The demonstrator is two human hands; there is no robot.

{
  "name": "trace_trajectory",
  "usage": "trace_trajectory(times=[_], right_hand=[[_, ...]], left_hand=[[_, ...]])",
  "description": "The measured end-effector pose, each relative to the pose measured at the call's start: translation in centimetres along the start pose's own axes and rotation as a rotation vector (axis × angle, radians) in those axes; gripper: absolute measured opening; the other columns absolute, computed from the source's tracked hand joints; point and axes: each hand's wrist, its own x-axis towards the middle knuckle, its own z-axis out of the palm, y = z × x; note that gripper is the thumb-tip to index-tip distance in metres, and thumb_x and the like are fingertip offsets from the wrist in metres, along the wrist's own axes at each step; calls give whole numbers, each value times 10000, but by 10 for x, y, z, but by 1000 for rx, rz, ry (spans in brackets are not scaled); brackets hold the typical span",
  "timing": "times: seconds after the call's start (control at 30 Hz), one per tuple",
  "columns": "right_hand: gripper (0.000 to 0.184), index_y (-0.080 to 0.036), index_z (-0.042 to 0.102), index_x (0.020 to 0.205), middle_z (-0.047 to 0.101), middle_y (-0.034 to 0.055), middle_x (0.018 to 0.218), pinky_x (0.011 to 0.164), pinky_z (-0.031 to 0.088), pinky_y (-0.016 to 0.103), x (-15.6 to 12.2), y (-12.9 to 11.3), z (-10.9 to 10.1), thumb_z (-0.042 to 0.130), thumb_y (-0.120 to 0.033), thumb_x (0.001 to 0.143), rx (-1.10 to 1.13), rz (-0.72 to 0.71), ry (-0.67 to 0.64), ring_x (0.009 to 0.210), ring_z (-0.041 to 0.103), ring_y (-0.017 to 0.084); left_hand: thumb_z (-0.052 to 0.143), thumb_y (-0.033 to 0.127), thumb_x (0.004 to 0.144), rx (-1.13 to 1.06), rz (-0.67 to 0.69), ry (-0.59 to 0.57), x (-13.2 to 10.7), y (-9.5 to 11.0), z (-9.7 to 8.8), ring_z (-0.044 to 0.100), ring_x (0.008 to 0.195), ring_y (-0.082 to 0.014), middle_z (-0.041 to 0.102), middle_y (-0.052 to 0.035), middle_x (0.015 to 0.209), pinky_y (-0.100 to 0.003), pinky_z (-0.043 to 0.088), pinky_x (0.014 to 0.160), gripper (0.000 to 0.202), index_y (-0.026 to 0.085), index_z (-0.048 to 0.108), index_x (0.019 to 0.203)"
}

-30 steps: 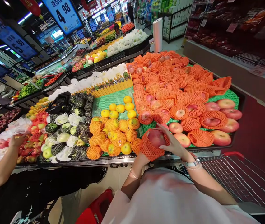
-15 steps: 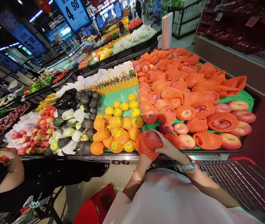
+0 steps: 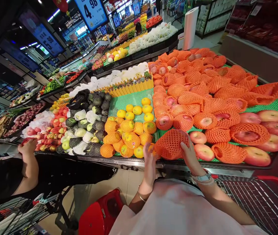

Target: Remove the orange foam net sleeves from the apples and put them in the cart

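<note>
My right hand (image 3: 191, 156) holds the rounded orange foam-net sleeve (image 3: 170, 145) by its right end, thumb across the front, the other fingers mostly hidden behind; a reddish fruit shows dimly through the mesh. My left hand (image 3: 150, 164) is raised at the sleeve's left end, its fingers loose and open — whether they touch the netting I cannot tell.

The sleeve is at the front edge of the green-mesh-lined surface (image 3: 134, 98), between the round yellow-orange citrus fruits (image 3: 131, 140) on my left, some in orange nets, and the bare red-and-yellow apples (image 3: 204, 152) on my right. Beyond it spreads a big heap of fruit in orange foam nets (image 3: 190, 88). Past the citrus stands a low yellow picket-style fence (image 3: 131, 86), and left of the citrus lie green fruits in black and white foam nets (image 3: 87, 130).

Well off to my left, another person's hand (image 3: 27, 147) is near some small red fruits (image 3: 52, 137). A silvery wire shopping cart (image 3: 251, 195) stands close by my right forearm.
</note>
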Motion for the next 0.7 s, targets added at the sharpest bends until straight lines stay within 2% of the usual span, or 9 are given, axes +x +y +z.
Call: trace_trajectory(times=[0.03,0.1,0.17,0.23,0.3,0.4,0.47,0.57,0.7], right_hand=[[607,-301,352,1484,467,89,1502,1182,356,534,-1,-7,4,458,-567,948,-3,0,49,1414,427,308],[661,-268,367,1476,452,105,1508,1195,334,535,-5,-23,14,552,-544,905,-5,-31,88,1411,426,318],[744,-238,349,1494,424,123,1527,1198,322,544,-10,-36,24,622,-525,864,-42,-99,48,1417,414,322],[784,-228,338,1508,417,134,1532,1188,337,541,-16,-45,34,657,-504,847,-64,-139,6,1416,417,320],[774,-232,347,1509,433,136,1521,1175,356,536,-23,-48,41,659,-495,852,-60,-182,-16,1405,433,318],[743,-237,388,1484,474,137,1485,1161,378,528,-31,-47,47,652,-529,854,-30,-286,-24,1385,458,322],[747,-227,417,1463,506,146,1452,1141,404,519,-34,-47,49,627,-596,849,-11,-322,-17,1358,487,330],[791,-200,421,1466,539,165,1418,1095,458,508,-35,-46,50,549,-684,854,-7,-273,-3,1309,536,335],[675,-231,440,1477,514,130,1474,1134,418,523,-31,-44,48,536,-585,910,-41,-279,-60,1367,491,319]], left_hand=[[714,571,795,-61,-79,-41,1,-6,3,427,1410,-300,404,-86,1552,-408,501,1059,677,297,509,1379],[732,594,765,-149,-193,-107,4,-15,9,441,1403,-315,407,-110,1555,-444,507,1053,793,298,437,1438],[757,578,735,-191,-233,-68,9,-20,13,463,1391,-312,483,-107,1503,-472,471,1098,822,288,444,1438],[755,552,729,-217,-244,12,14,-21,15,460,1397,-302,547,-104,1446,-460,430,1142,754,247,522,1378],[728,563,736,-241,-263,42,17,-21,15,451,1406,-302,593,-122,1392,-434,405,1164,677,192,603,1288],[726,620,699,-249,-302,28,18,-21,11,470,1388,-331,620,-148,1354,-441,412,1155,695,154,647,1209],[747,619,676,-238,-289,29,18,-20,8,465,1392,-334,601,-147,1382,-437,417,1152,737,156,628,1236],[773,571,681,-217,-253,20,17,-21,3,438,1417,-315,573,-135,1417,-416,411,1159,753,170,590,1292],[786,544,682,-215,-296,2,18,-23,1,471,1390,-322,615,-148,1359,-429,416,1158,682,154,629,1219]])
